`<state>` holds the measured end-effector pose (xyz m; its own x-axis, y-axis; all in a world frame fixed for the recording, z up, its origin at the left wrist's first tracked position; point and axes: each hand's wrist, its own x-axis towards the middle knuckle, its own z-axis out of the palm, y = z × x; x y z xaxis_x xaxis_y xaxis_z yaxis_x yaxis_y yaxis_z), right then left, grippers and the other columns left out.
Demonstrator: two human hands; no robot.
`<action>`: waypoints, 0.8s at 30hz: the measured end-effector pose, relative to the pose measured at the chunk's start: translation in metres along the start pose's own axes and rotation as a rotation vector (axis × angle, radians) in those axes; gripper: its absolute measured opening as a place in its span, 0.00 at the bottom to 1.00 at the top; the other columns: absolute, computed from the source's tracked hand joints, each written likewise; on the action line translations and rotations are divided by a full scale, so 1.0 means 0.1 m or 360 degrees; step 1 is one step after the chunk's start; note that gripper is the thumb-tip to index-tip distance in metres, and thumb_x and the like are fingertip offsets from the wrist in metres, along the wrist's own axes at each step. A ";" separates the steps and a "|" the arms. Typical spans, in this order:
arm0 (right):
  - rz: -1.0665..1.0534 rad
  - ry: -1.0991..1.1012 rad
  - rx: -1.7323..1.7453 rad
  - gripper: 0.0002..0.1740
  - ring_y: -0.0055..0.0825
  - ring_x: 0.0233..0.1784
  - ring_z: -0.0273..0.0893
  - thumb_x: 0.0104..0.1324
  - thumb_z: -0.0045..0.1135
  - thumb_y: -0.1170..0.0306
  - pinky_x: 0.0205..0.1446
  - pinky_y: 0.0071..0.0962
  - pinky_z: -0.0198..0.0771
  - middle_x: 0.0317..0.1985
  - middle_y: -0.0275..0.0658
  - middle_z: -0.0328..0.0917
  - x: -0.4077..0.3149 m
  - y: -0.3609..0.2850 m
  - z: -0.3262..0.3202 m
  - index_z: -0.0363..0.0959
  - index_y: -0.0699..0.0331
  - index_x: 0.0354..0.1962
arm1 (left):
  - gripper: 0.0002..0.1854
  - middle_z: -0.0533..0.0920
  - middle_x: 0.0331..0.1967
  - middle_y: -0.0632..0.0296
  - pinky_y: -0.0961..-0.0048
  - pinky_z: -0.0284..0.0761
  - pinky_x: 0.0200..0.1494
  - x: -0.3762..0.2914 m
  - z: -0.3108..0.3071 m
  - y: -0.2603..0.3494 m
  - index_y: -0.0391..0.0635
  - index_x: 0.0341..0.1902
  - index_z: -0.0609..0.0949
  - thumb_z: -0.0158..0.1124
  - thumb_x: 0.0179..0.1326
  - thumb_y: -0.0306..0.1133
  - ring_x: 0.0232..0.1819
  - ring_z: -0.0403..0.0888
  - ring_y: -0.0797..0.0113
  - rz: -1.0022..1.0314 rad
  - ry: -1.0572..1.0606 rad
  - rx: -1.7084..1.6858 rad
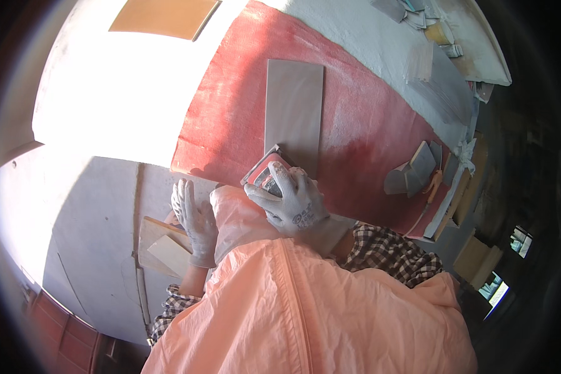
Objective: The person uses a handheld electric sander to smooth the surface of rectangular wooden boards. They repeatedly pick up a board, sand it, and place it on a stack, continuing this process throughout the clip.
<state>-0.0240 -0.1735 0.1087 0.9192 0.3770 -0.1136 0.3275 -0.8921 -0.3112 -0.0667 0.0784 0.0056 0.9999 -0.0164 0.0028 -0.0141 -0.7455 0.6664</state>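
Both my hands wear pale, dusty gloves. My right hand [292,198] is closed around a red and black handheld sander [267,180], which is tilted at the near end of a long grey panel [293,105]. Whether the sander's pad touches the panel cannot be told. The panel lies on a red cloth [355,121]. My left hand [194,219] is held low at the left, fingers extended and holding nothing, beside small pale boards [170,252].
A brown panel [166,16] lies at the far left. On the right are a stack of grey panels [442,82], grey offcuts [413,170] and an orange-handled tool [434,184]. Scraps and a yellowish container [438,33] sit at the far right.
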 end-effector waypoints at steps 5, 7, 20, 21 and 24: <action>0.0162 0.0222 -0.0042 0.35 0.52 0.58 0.72 0.59 0.71 0.66 0.54 0.50 0.82 0.65 0.44 0.64 0.60 0.47 -0.07 0.74 0.33 0.64 | 0.34 0.64 0.79 0.43 0.43 0.48 0.81 0.05 0.33 0.36 0.36 0.78 0.65 0.60 0.70 0.30 0.82 0.55 0.38 0.0127 0.0130 -0.0030; 0.0243 0.0398 -0.0107 0.31 0.53 0.56 0.73 0.59 0.71 0.62 0.48 0.49 0.83 0.57 0.41 0.67 1.09 0.73 -0.15 0.71 0.31 0.60 | 0.37 0.64 0.79 0.43 0.43 0.47 0.81 0.18 0.62 0.58 0.36 0.78 0.64 0.62 0.72 0.42 0.82 0.54 0.39 0.0251 0.0116 -0.0039; 0.0557 -0.0046 -0.0093 0.39 0.54 0.66 0.67 0.51 0.78 0.66 0.66 0.49 0.74 0.66 0.46 0.64 0.21 0.51 -0.28 0.77 0.38 0.63 | 0.38 0.59 0.83 0.48 0.44 0.42 0.83 0.34 1.20 0.74 0.47 0.80 0.66 0.62 0.67 0.44 0.84 0.50 0.43 0.0150 0.0066 0.0125; 0.0464 -0.0020 -0.0084 0.38 0.53 0.66 0.67 0.51 0.78 0.66 0.65 0.48 0.74 0.67 0.46 0.64 0.13 0.48 -0.24 0.78 0.38 0.62 | 0.38 0.59 0.82 0.48 0.44 0.43 0.83 0.34 1.22 0.75 0.47 0.79 0.67 0.62 0.68 0.44 0.84 0.50 0.43 0.0143 0.0044 0.0137; 0.0420 0.0201 -0.0056 0.39 0.52 0.65 0.68 0.52 0.77 0.66 0.67 0.47 0.73 0.64 0.44 0.66 0.42 0.70 -0.24 0.77 0.37 0.64 | 0.36 0.59 0.83 0.48 0.44 0.43 0.83 0.36 1.23 0.77 0.50 0.79 0.69 0.61 0.68 0.43 0.84 0.50 0.43 0.0152 0.0053 0.0186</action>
<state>0.0429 -0.2259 0.1044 0.9928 0.0988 -0.0671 0.0788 -0.9642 -0.2532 -0.0332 -0.0617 -0.0351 0.9936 -0.0704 0.0879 -0.1082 -0.8141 0.5705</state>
